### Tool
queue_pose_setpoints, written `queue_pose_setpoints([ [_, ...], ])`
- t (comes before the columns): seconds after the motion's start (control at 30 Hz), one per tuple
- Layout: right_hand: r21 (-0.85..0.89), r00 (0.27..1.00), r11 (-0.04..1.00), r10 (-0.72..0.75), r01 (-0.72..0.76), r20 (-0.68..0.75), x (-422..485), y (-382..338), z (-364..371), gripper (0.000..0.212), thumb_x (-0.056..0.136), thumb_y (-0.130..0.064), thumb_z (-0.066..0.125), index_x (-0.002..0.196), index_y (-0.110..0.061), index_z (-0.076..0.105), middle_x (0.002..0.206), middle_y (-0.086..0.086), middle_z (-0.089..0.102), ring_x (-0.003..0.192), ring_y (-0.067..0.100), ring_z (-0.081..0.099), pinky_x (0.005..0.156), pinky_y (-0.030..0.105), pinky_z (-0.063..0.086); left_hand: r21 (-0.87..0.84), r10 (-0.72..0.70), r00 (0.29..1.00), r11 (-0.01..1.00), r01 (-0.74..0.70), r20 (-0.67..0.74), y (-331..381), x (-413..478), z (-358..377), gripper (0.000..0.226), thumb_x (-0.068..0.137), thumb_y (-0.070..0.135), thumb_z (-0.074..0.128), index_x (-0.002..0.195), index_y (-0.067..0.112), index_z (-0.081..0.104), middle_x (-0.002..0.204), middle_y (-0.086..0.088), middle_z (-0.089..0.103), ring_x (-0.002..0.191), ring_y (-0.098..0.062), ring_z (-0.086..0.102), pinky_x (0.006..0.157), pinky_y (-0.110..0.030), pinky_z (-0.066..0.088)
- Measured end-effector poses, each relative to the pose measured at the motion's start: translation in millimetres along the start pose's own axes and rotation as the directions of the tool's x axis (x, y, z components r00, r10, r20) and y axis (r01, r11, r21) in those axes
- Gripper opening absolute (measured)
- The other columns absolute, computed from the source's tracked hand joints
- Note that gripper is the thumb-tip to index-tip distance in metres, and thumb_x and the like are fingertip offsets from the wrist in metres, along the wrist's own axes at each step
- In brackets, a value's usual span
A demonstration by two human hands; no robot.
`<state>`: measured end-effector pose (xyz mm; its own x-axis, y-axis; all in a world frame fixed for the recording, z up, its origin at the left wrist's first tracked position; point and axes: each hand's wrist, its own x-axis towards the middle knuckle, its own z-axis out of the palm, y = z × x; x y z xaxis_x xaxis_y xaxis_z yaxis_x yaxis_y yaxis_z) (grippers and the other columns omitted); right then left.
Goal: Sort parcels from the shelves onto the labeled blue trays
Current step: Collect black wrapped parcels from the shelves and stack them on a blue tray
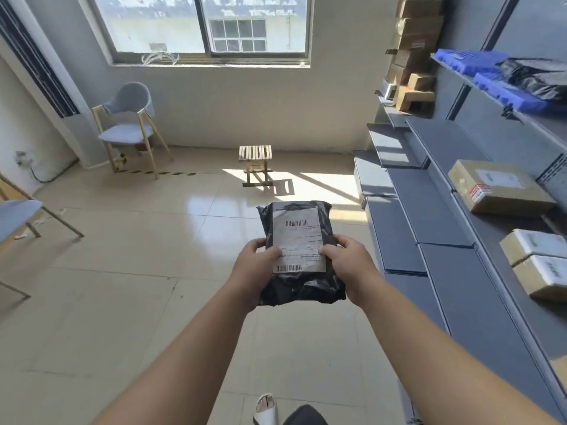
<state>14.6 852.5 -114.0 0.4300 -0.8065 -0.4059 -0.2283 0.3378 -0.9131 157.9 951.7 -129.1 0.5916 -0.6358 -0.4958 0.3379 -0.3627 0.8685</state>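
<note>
Holds a black plastic parcel out in front, above the tiled floor and well apart from the shelves, white label facing up. Grips its left edge with the left hand, thumb laid on the label, fingers hidden underneath. Grips the right edge with the right hand in the same way, thumb on the label's right margin.

To the right, on the upper shelf: two blue trays, with a black bag lying across them. On a lower shelf: a cardboard box with a red-and-white sticker and, nearer, two smaller boxes touching each other. Farther back: stacked cartons. Across the room: a wooden stool beside a sun patch and a grey chair below the window.
</note>
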Motion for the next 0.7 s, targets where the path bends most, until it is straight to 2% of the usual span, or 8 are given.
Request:
queue_pose_setpoints([
  [0.07,0.015,1.0,1.0,-0.008,0.009,-0.023,34,-23,9,0.02,0.098,-0.01,0.055,0.114,-0.019,0.064,0.109,0.009,0.073,0.088,0.029,0.076,0.072,0.052,0.064,0.007,0.008,0.999,1.0,-0.009,0.042,30,35,-1,0.03,0.097,0.021,0.06,0.125,0.027,0.055,0.108,-0.013,0.074,0.084,-0.032,0.078,0.068,-0.052,0.064],
  [0.13,0.048,0.998,0.999,-0.024,0.027,-0.054,67,-42,16,0.022,0.098,-0.01,0.056,0.117,-0.016,0.064,0.109,0.009,0.073,0.087,0.029,0.076,0.072,0.051,0.064,0.022,0.033,0.997,0.999,-0.035,0.075,59,70,2,0.029,0.098,0.02,0.06,0.126,0.026,0.055,0.109,-0.014,0.073,0.085,-0.032,0.078,0.071,-0.054,0.064],
  [0.4,0.123,0.983,0.991,-0.036,0.058,-0.179,185,-101,6,0.023,0.096,-0.009,0.057,0.116,-0.016,0.067,0.105,0.006,0.075,0.081,0.024,0.077,0.062,0.04,0.063,0.027,0.019,0.983,0.999,-0.024,0.184,142,182,47,0.027,0.099,0.017,0.06,0.125,0.023,0.055,0.109,-0.016,0.073,0.081,-0.032,0.078,0.061,-0.042,0.063],
  [0.57,0.141,0.977,0.986,-0.059,0.089,-0.204,275,-139,-19,0.023,0.094,-0.008,0.057,0.111,-0.018,0.069,0.102,0.006,0.076,0.083,0.026,0.076,0.062,0.039,0.062,0.008,0.032,0.979,0.999,-0.035,0.202,190,255,97,0.027,0.099,0.016,0.06,0.124,0.025,0.054,0.107,-0.017,0.074,0.084,-0.035,0.078,0.068,-0.051,0.064],
  [0.7,0.14,0.975,0.982,-0.098,0.128,-0.201,343,-182,-47,0.021,0.093,-0.007,0.057,0.106,-0.017,0.071,0.099,0.006,0.077,0.082,0.025,0.076,0.063,0.039,0.062,-0.013,0.054,0.981,0.999,-0.052,0.188,234,308,142,0.032,0.099,0.016,0.061,0.128,0.025,0.052,0.108,-0.017,0.073,0.086,-0.034,0.078,0.069,-0.049,0.064],
])
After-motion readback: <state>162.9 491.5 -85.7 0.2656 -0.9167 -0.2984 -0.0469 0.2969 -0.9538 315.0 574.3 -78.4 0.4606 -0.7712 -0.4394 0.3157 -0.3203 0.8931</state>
